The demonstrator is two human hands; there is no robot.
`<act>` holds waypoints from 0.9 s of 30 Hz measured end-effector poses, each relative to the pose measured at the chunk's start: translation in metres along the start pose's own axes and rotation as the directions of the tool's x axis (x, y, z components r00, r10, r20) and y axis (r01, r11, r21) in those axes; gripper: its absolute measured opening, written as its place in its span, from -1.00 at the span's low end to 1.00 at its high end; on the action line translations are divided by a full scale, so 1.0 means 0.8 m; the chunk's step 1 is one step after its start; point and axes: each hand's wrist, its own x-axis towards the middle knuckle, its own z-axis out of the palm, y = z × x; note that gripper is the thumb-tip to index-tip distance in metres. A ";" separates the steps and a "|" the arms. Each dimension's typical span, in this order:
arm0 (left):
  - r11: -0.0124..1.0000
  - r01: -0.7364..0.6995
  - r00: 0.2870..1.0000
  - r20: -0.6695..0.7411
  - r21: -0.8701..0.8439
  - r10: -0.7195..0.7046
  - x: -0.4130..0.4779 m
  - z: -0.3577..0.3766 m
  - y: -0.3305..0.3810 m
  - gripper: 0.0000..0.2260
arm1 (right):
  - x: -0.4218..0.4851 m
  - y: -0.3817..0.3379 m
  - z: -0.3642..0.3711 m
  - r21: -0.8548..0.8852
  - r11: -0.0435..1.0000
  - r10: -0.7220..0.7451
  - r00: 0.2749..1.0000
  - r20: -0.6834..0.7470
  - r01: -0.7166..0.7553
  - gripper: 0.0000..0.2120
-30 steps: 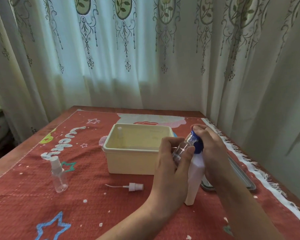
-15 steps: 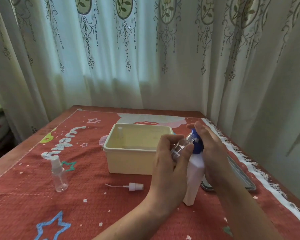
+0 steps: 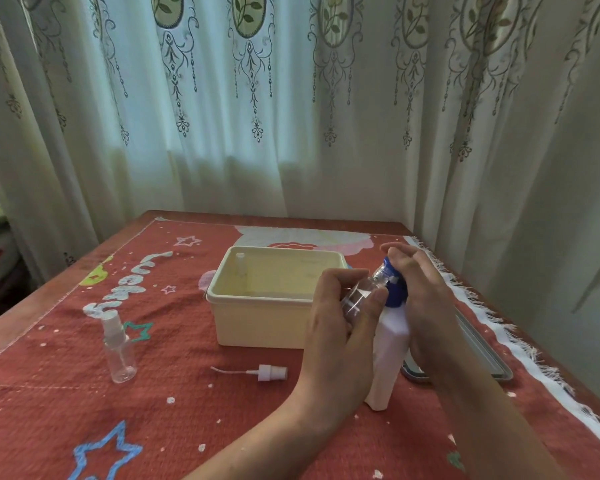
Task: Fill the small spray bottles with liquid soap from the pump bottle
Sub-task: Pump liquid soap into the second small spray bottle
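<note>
The left hand (image 3: 336, 327) grips an uncapped small clear spray bottle (image 3: 359, 296), tilted with its mouth against the blue pump head (image 3: 394, 285) of the white pump bottle (image 3: 390, 344). The right hand (image 3: 426, 299) lies with fingers extended over that pump head. The pump bottle stands on the counter's red cloth (image 3: 187, 427), just beside a cream tub (image 3: 257, 320). A loose spray head (image 3: 271, 372) lies nearby, and a second spray bottle (image 3: 118, 348) stands capped, well to the left.

Clear spray bottle (image 3: 359, 297) at pump bottle (image 3: 390, 344)
</note>
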 end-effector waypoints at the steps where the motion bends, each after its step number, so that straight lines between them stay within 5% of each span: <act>1: 1.000 -0.002 1.000 0.000 0.005 0.002 -0.001 0.000 -0.001 -0.87 | 0.001 -0.001 0.001 0.007 1.000 -0.001 1.000 0.007 0.001 -0.92; 11: 1.000 0.000 1.000 -0.006 -0.021 -0.001 0.002 -0.001 0.000 -0.87 | 0.002 0.004 0.000 0.004 1.000 0.008 1.000 0.017 -0.008 -0.76; 21: 1.000 -0.005 1.000 -0.011 0.001 0.005 0.002 -0.001 -0.001 -0.89 | 0.003 0.006 -0.002 0.045 0.998 -0.037 0.999 0.037 0.036 -0.94; 27: 1.000 -0.013 1.000 -0.022 -0.009 0.012 0.003 -0.001 0.000 -0.89 | 0.007 0.015 -0.005 0.009 1.000 -0.023 1.000 -0.006 0.023 -0.61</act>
